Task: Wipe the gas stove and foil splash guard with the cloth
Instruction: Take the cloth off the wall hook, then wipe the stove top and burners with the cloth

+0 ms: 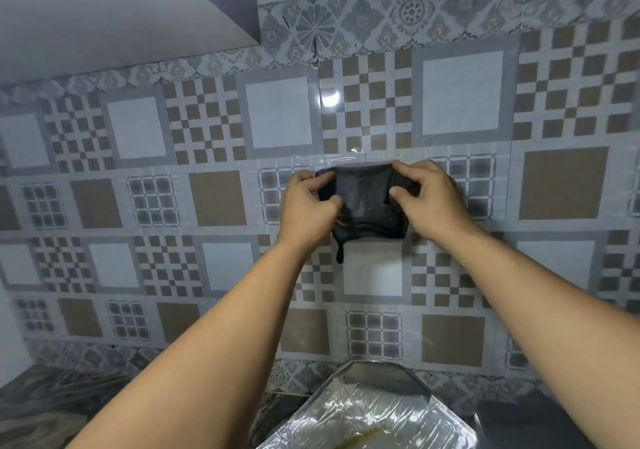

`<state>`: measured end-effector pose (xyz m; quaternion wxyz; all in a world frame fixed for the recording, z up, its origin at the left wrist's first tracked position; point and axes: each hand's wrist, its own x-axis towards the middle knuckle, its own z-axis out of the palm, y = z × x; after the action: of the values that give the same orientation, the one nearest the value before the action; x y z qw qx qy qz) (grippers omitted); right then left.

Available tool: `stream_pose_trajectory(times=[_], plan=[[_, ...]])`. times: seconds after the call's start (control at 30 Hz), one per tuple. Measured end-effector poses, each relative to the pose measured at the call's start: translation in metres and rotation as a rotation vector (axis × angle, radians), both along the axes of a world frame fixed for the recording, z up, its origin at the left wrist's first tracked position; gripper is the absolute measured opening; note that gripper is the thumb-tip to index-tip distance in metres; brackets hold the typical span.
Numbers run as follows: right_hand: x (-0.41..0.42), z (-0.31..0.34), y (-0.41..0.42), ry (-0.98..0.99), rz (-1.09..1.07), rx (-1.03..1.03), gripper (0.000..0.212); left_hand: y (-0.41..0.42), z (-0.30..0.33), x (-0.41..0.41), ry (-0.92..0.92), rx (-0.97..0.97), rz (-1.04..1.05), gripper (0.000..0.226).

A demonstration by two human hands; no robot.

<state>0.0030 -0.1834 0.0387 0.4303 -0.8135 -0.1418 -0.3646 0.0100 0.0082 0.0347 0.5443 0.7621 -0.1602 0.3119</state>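
Up against the tiled wall (214, 199), we held the dark cloth (367, 202) with our left hand (306, 211) and right hand (433, 199) pinching opposite edges, probably to fold it into a pad. The foil splash guard (374, 414) stood below (grease-streaked, awaiting wiping).

Both forearms bare, no sleeves; left hand (306, 206), right hand (427, 199) ungloved.

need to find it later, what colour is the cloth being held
Dark grey folded cloth, with a small red bit at its lower left; head view.
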Motion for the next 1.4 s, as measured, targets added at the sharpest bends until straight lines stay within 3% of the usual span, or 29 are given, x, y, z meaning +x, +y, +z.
stream_pose_trajectory(times=[0.4,0.73,0.83,1.07,1.13,1.27,1.4], plan=[[-0.061,-0.061,-0.022,0.278,0.133,0.285,0.054,-0.026,-0.061,-0.079,0.366,-0.192,-0.179,0.042],[-0.139,-0.079,-0.054,0.518,0.473,0.874,0.046,-0.077,-0.086,-0.149,0.487,-0.295,-0.337,0.045],[-0.168,-0.073,-0.064,0.530,0.511,0.963,0.044,-0.092,-0.092,-0.164,0.503,-0.284,-0.375,0.044],[-0.222,-0.071,-0.082,0.496,0.449,1.042,0.043,-0.121,-0.095,-0.210,0.547,-0.148,-0.393,0.032],[-0.233,-0.074,-0.084,0.485,0.422,1.029,0.043,-0.127,-0.093,-0.230,0.637,-0.118,-0.470,0.032],[-0.253,-0.078,-0.088,0.481,0.379,0.987,0.044,-0.140,-0.098,-0.254,0.872,-0.374,-0.744,0.050],[-0.260,-0.084,-0.094,0.441,0.219,0.836,0.045,-0.152,-0.111,-0.263,0.903,-0.408,-0.849,0.044]])
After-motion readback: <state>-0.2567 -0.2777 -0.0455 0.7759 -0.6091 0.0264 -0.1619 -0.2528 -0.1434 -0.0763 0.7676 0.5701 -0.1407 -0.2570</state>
